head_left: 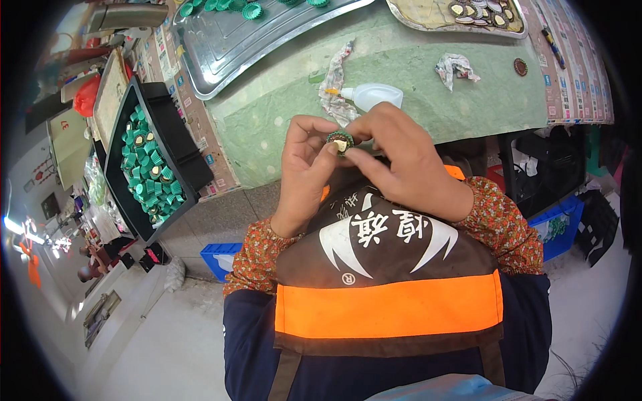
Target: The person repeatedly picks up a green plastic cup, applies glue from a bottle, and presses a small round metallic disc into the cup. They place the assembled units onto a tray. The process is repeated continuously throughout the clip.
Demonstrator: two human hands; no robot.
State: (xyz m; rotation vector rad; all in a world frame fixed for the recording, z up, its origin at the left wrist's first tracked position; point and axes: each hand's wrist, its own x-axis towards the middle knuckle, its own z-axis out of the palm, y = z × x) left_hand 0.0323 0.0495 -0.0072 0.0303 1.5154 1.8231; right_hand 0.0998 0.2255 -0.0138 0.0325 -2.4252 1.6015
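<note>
From where I stand, the small green fluted cup (pixel 340 142) is held up just beyond the chest of a person in a dark apron (pixel 374 254), with a brown piece showing a cream-coloured face inside it. The left hand (pixel 304 167) grips the cup from one side, thumb at its near rim, and the right hand (pixel 400 154) pinches the other side between thumb and forefinger. Just past the fingers, on the green table cover (pixel 414 60), a white squeeze bottle (pixel 379 96) lies on its side, its orange tip against a crumpled patterned cloth (pixel 336 77). Farther to the right sit a crumpled tissue (pixel 457 69), a round brown piece (pixel 520 67) and a dark pen-like tool (pixel 553 47). Along the far side, a metal tray (pixel 257 50) carries more green cups (pixel 253 11), and a second tray (pixel 455 28) holds a cluster of brown-and-cream pieces (pixel 491 12). Over to the person's left, a black bin (pixel 184 134) is heaped with green cups too, a few showing cream pieces inside.
</note>
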